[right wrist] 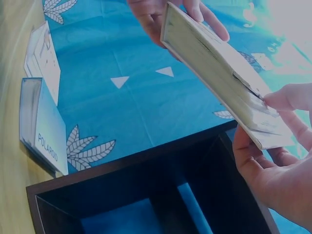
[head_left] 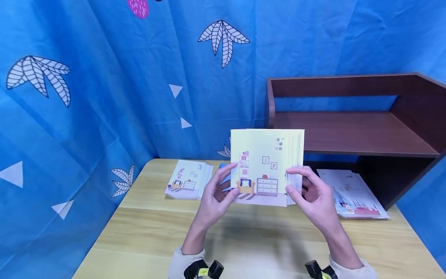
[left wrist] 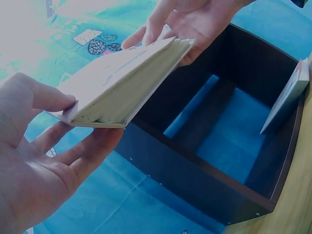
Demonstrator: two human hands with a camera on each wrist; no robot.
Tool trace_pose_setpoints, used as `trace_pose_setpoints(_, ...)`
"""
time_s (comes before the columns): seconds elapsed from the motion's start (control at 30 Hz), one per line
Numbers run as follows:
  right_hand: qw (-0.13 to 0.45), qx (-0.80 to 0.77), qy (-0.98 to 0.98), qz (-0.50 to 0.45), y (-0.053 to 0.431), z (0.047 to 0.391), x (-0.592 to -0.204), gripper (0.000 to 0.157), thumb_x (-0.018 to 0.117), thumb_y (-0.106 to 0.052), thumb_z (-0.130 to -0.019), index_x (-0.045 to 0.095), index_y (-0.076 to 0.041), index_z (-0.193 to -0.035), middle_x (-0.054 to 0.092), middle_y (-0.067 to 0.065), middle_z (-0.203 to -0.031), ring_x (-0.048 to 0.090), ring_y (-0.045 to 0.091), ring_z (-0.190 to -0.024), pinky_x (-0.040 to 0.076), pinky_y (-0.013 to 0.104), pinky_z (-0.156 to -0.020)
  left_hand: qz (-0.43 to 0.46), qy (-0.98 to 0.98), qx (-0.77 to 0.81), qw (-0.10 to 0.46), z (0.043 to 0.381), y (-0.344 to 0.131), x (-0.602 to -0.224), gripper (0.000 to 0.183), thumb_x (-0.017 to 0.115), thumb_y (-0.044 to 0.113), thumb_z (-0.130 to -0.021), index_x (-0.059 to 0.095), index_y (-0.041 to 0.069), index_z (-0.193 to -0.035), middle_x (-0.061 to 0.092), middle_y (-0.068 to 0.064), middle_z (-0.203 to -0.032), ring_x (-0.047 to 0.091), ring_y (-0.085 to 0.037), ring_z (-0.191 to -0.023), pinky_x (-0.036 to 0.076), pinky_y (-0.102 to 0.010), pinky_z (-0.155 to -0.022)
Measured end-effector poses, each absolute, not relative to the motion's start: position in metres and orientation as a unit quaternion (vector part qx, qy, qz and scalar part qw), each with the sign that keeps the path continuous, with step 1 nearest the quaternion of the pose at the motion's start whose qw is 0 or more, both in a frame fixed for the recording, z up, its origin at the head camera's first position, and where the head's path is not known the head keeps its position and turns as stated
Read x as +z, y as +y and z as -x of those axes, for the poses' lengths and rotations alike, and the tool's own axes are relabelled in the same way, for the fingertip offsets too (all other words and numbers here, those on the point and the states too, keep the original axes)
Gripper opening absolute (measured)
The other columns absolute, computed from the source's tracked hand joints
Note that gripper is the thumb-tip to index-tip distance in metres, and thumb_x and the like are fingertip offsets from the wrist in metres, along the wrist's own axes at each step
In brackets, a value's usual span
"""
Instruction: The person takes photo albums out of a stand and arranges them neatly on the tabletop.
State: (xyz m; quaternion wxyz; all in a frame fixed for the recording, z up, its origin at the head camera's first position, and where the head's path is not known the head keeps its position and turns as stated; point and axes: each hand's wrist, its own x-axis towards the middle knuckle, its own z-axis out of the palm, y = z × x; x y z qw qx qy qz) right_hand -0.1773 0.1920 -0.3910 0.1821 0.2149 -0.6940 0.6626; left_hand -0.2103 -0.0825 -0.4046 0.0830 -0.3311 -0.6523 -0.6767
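Both hands hold up a cream photo album (head_left: 266, 166) over the table, its cover printed with an armchair, a chest of drawers and small picture frames. At its left edge the left hand (head_left: 214, 197) pinches it, thumb on the cover and fingers behind. The right hand (head_left: 318, 197) grips the opposite edge in the same way. In the left wrist view, the thick page block of the album (left wrist: 141, 83) faces the camera between its covers. Seen from the right wrist, the pages spread apart slightly near the right thumb (right wrist: 287, 97).
A dark brown shelf unit (head_left: 334, 131) stands at the back right, with a pink-and-white album (head_left: 355, 193) lying under its board. Another cream album (head_left: 188, 180) lies at the back left of the wooden table (head_left: 139, 232). Near it is a blue album marked POLAROID (right wrist: 48, 126).
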Motion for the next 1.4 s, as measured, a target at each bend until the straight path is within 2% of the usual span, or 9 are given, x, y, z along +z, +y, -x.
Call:
trace_pose_setpoints(0.6,0.18,0.66,-0.69,-0.236,0.182,0.171,-0.391,0.043,0.067,0.015,-0.09,0.061,0.002,-0.13,0.058,0.016,-0.127,0.067,0.023,-0.108,0.061,0.029,-0.081,0.322,-0.66,-0.672,0.093,0.199,-0.095,-0.4,0.061,0.062,-0.004,-0.097,0.046,0.017,-0.152,0.054,-0.009,-0.149,0.064,-0.039,-0.119,0.058,-0.043,-0.093)
trace_pose_setpoints(0.97,0.175,0.656,-0.69,-0.251,0.171,0.174,-0.392,0.043,0.066,0.016,-0.09,0.06,0.003,-0.131,0.059,0.016,-0.126,0.068,0.023,-0.107,0.061,0.029,-0.081,0.307,-0.676,-0.662,0.108,0.194,-0.107,-0.401,0.061,0.063,-0.003,-0.097,0.047,0.017,-0.152,0.052,-0.007,-0.15,0.065,-0.031,-0.119,0.058,-0.042,-0.095)
trace_pose_setpoints(1.2,0.173,0.659,-0.687,-0.253,0.166,0.175,-0.393,0.042,0.066,0.015,-0.091,0.06,0.002,-0.13,0.058,0.017,-0.127,0.067,0.023,-0.108,0.061,0.029,-0.081,0.297,-0.675,-0.667,0.105,0.193,-0.112,-0.401,0.062,0.064,-0.004,-0.096,0.047,0.017,-0.152,0.051,-0.008,-0.151,0.063,-0.032,-0.124,0.056,-0.042,-0.097)
trace_pose_setpoints(1.4,0.168,0.653,-0.694,-0.252,0.16,0.174,-0.396,0.041,0.067,0.012,-0.092,0.061,-0.002,-0.131,0.057,0.016,-0.128,0.067,0.024,-0.108,0.061,0.03,-0.082,0.294,-0.675,-0.668,0.106,0.191,-0.118,-0.404,0.061,0.062,-0.004,-0.097,0.046,0.015,-0.152,0.052,-0.01,-0.149,0.064,-0.034,-0.12,0.057,-0.041,-0.095)
